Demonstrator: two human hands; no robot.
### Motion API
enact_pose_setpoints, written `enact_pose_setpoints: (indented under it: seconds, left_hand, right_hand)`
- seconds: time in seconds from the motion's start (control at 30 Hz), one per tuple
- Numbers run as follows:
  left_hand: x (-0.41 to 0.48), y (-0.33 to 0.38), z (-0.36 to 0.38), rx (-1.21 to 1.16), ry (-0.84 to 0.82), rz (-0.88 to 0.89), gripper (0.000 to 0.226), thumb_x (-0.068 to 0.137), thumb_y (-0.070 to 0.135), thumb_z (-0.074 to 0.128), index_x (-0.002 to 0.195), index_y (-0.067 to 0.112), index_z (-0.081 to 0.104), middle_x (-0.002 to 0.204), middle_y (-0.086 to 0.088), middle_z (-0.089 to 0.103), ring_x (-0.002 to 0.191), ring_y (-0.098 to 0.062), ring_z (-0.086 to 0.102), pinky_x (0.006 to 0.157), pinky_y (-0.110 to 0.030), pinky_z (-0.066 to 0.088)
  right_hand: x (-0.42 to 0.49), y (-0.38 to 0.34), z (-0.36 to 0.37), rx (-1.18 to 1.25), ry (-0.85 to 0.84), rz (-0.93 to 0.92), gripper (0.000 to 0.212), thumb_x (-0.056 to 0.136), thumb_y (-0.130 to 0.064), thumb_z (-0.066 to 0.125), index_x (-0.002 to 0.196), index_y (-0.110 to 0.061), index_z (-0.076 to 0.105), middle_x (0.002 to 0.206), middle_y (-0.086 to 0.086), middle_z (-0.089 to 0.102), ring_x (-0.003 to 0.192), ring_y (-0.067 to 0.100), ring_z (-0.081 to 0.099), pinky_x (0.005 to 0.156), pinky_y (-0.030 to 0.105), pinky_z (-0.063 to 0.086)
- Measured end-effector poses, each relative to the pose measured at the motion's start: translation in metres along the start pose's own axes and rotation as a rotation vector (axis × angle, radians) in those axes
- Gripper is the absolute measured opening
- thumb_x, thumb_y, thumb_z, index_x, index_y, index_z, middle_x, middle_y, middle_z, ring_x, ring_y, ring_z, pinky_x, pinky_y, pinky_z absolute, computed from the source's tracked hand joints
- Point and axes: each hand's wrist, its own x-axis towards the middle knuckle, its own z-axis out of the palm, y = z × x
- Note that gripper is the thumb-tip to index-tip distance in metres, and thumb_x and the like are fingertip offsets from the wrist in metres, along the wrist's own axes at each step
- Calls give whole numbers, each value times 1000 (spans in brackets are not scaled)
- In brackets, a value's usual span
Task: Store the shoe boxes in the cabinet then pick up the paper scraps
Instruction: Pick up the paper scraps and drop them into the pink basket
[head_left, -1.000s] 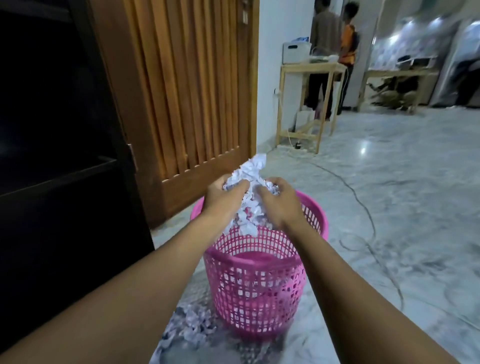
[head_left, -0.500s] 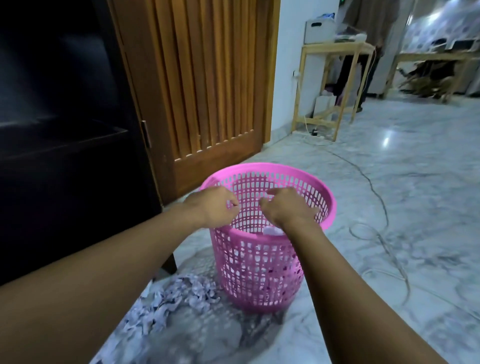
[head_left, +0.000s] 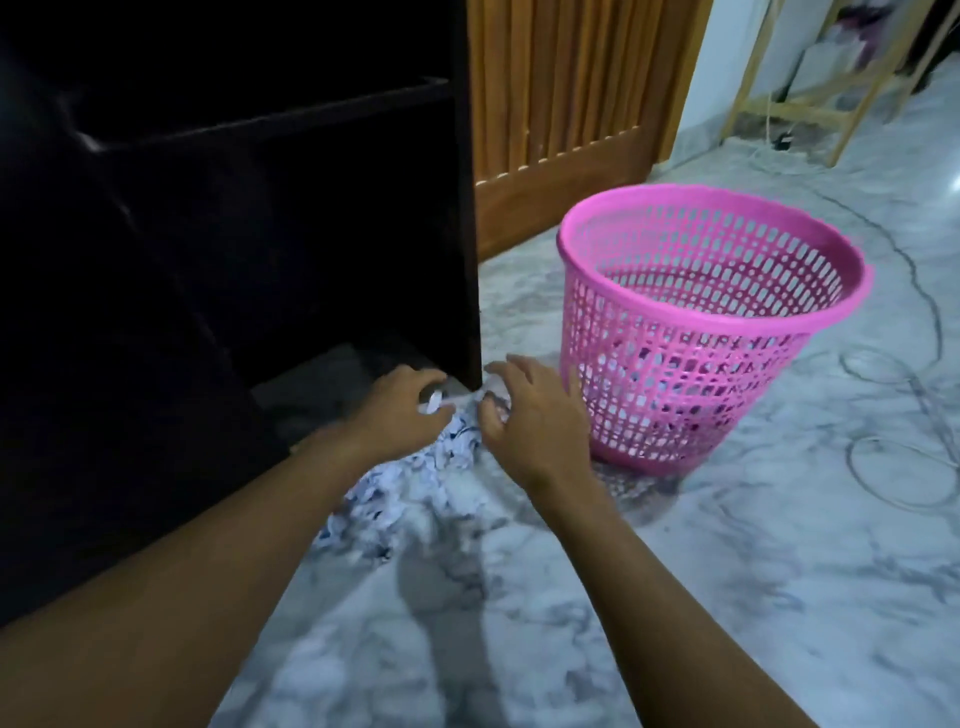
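The paper scraps (head_left: 410, 473) lie heaped on the floor (head_left: 675, 597) at the cabinet's (head_left: 260, 260) corner. Light, soft and loose, they want scooping from both sides; our left hand (head_left: 402, 410) and right hand (head_left: 530, 418) each curl the grip around some.

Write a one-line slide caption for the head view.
Left hand pinches scraps, right hand reaches into them on the floor by the cabinet; pink basket stands upright to their right.
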Motion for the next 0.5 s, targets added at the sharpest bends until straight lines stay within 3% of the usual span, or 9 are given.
enact_pose_setpoints:
  seconds: [0.07, 0.13, 0.23, 0.3, 0.4, 0.5]
  left_hand:
    - [-13, -40, 30, 10, -30, -161, 72, 73, 67, 56, 138, 36, 46, 138, -5, 50, 130, -26, 47, 105, -39, 42]
    - [-33, -68, 54, 96, -131, -328, 87, 77, 70, 55, 150, 39, 21, 159, -12, 18, 147, -34, 16, 116, -44, 25]
    - [-58, -99, 83, 108, -245, -445, 102, 77, 73, 57, 153, 40, -3, 161, -14, -17, 149, -33, -11, 119, -44, 13]
    - [-64, -116, 96, 143, -231, -477, 111, 71, 79, 58, 152, 41, -8, 159, -13, -23, 148, -33, -15, 120, -46, 9]
    - [-61, -132, 107, 138, -172, -471, 119, 62, 84, 60, 151, 43, -7, 159, -13, -22, 148, -33, -14, 120, -47, 9]
    - [-51, -136, 120, 63, -67, -395, 119, 59, 82, 64, 151, 45, -1, 161, -11, -15, 148, -31, -8, 119, -47, 12]
  right_hand:
    - [-20, 3, 30, 37, -213, 49, 52, 86, -42, 38, 125, -21, 64, 127, 4, 64, 117, 28, 59, 106, 51, 40]
    - [-42, 9, 57, 46, -365, 118, 51, 91, -44, 45, 135, -20, 57, 135, 6, 57, 124, 29, 53, 104, 48, 41]
    - [-77, 19, 94, 16, -524, 185, 56, 94, -45, 52, 144, -22, 45, 150, 12, 42, 137, 32, 40, 111, 46, 35]
    - [-95, 23, 113, -12, -553, 196, 58, 92, -47, 52, 144, -21, 47, 151, 18, 40, 141, 35, 36, 114, 47, 32]
    - [-105, 29, 137, 4, -467, 236, 61, 87, -51, 48, 135, -15, 56, 143, 27, 47, 135, 42, 43, 111, 51, 37]
    - [-101, 32, 148, -2, -560, 264, 77, 80, -60, 38, 146, -20, 43, 153, 22, 32, 143, 38, 29, 114, 47, 31]
